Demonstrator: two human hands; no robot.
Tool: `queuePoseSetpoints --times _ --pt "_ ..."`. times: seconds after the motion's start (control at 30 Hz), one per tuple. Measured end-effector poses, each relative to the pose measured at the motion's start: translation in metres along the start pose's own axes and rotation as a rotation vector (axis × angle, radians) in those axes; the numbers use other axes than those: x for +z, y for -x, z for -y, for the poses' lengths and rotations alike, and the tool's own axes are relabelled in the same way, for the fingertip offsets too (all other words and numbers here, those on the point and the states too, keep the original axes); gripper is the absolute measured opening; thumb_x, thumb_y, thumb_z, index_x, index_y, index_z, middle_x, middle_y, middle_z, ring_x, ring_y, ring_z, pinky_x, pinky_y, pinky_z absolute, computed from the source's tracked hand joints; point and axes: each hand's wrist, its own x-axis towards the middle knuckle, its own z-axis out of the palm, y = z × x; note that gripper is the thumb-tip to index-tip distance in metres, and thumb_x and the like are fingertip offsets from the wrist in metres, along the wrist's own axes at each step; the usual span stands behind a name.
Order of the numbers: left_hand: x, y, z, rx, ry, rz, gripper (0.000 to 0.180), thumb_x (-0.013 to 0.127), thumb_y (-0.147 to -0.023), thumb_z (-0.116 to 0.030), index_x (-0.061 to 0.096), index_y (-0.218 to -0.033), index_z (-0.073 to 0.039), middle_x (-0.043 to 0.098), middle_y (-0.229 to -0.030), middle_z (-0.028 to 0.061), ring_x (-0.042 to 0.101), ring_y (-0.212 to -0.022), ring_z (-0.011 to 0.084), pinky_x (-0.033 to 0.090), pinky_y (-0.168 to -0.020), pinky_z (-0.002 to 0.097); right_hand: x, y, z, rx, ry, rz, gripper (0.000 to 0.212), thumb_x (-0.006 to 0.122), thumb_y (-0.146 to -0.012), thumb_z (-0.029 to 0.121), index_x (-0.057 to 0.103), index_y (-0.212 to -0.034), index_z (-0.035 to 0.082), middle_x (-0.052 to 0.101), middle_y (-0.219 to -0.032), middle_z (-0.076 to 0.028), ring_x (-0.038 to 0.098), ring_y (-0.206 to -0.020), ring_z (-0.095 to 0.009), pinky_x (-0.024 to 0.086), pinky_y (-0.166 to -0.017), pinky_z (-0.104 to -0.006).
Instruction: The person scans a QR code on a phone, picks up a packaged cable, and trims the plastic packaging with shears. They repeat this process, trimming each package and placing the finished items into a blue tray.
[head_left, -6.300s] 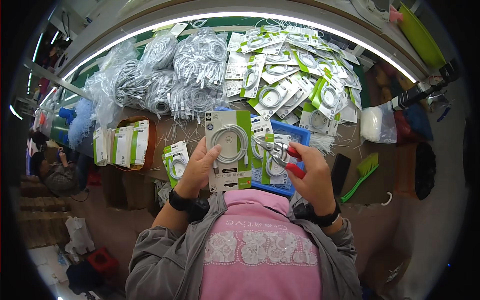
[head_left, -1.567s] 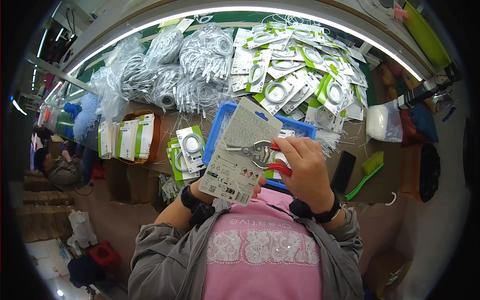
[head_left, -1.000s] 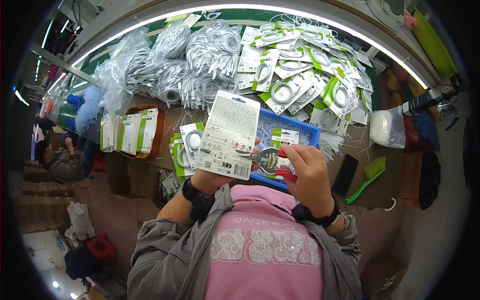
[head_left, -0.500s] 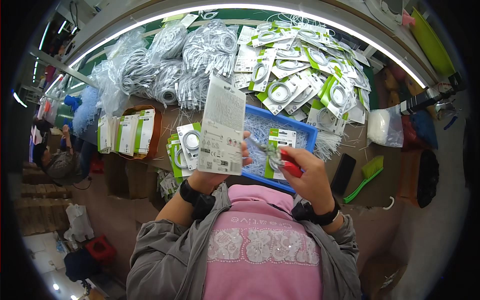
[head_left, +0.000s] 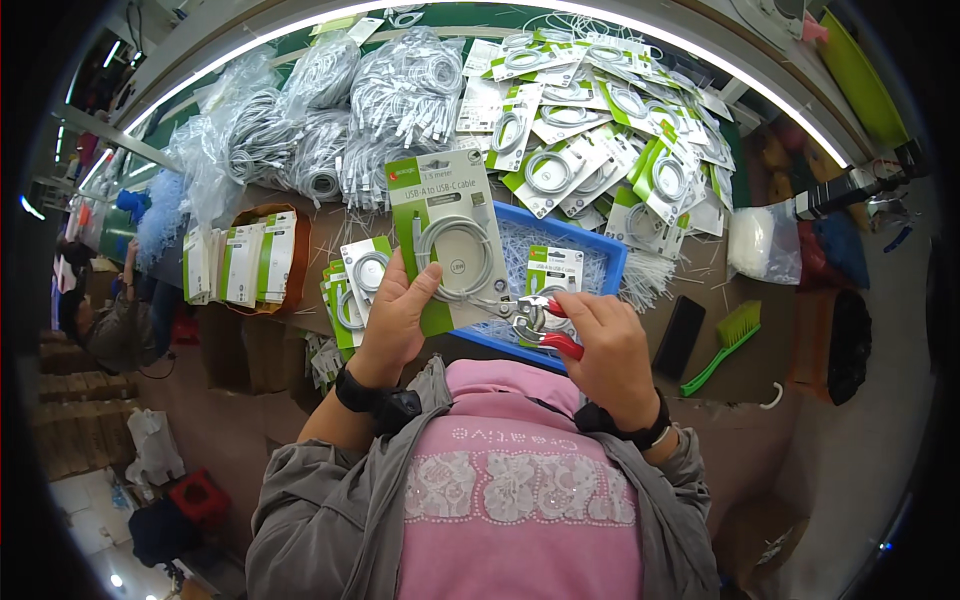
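My left hand [head_left: 392, 325] grips a carded cable [head_left: 455, 205], its thumb across the front. The card is green and white, with a coiled white cable facing me. In my right hand [head_left: 612, 350] is a pair of red-handled cutting pliers [head_left: 532, 318]; their metal jaws are at the lower right of the card, by the coil. Whether the jaws touch a tie or the cable is too small to tell. Below the hands, a blue tray [head_left: 616, 268] full of thin white strips holds another carded cable [head_left: 556, 266].
Left of the tray lie several carded cables [head_left: 367, 268] and an orange bin [head_left: 298, 268] of cards. Bagged cable bundles [head_left: 405, 95] and a carded heap [head_left: 590, 135] fill the back. A black phone [head_left: 680, 335] and green brush [head_left: 728, 350] lie right. Someone sits far left.
The carded cable has turned from its printed back to its cable side. The pliers have come left from over the tray to the card's lower right edge.
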Motion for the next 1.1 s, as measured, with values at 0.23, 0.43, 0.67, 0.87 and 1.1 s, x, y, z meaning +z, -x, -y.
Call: queuePoseSetpoints --times 0.23,0.43,0.67,0.87,1.1 --pt "0.001 0.001 0.002 0.089 -0.06 0.003 0.038 0.045 -0.096 -0.007 0.034 -0.133 -0.004 0.052 -0.124 0.0101 0.053 -0.111 0.0178 0.046 -0.094 0.0337 0.006 0.0 0.001 -0.002 0.036 -0.003 0.052 0.077 -0.062 0.01 0.059 -0.11 0.007 0.062 -0.096 -0.008 0.057 -0.085 -0.027 0.043 -0.075 -0.0376" --pt "-0.002 -0.002 0.008 0.206 -0.249 0.001 0.034 0.041 -0.098 -0.008 0.034 -0.131 -0.005 0.05 -0.125 0.0109 0.056 -0.111 0.0203 0.05 -0.093 0.037 0.007 -0.003 0.006 -0.017 0.041 -0.047 0.05 0.076 -0.063 0.01 0.059 -0.11 0.007 0.062 -0.093 -0.008 0.058 -0.082 -0.027 0.045 -0.072 -0.0379" --pt "0.005 -0.01 0.007 0.25 -0.155 -0.036 0.035 0.043 -0.098 -0.009 0.034 -0.132 -0.005 0.051 -0.123 0.0086 0.054 -0.11 0.0162 0.047 -0.093 0.0323 0.025 -0.008 0.0 0.055 -0.3 -0.087 0.043 0.074 -0.068 0.008 0.058 -0.107 0.004 0.063 -0.086 -0.013 0.061 -0.075 -0.031 0.049 -0.066 -0.0362" --pt "0.018 -0.015 0.023 0.224 0.02 -0.034 0.036 0.044 -0.098 -0.011 0.034 -0.132 -0.005 0.051 -0.121 0.0067 0.051 -0.109 0.0132 0.044 -0.093 0.0299 0.048 -0.047 0.026 0.037 -0.46 -0.221 0.037 0.071 -0.071 0.006 0.058 -0.105 0.003 0.063 -0.087 -0.017 0.062 -0.078 -0.033 0.05 -0.069 -0.0355" --pt "0.001 -0.019 0.036 0.35 -0.052 -0.103 0.035 0.047 -0.097 -0.012 0.035 -0.13 -0.004 0.053 -0.114 0.0053 0.053 -0.101 0.0126 0.045 -0.087 0.0275 0.07 -0.046 0.03 0.058 -0.335 -0.222 0.035 0.066 -0.069 0.002 0.057 -0.104 0.002 0.062 -0.09 -0.018 0.061 -0.082 -0.035 0.049 -0.072 -0.0385"
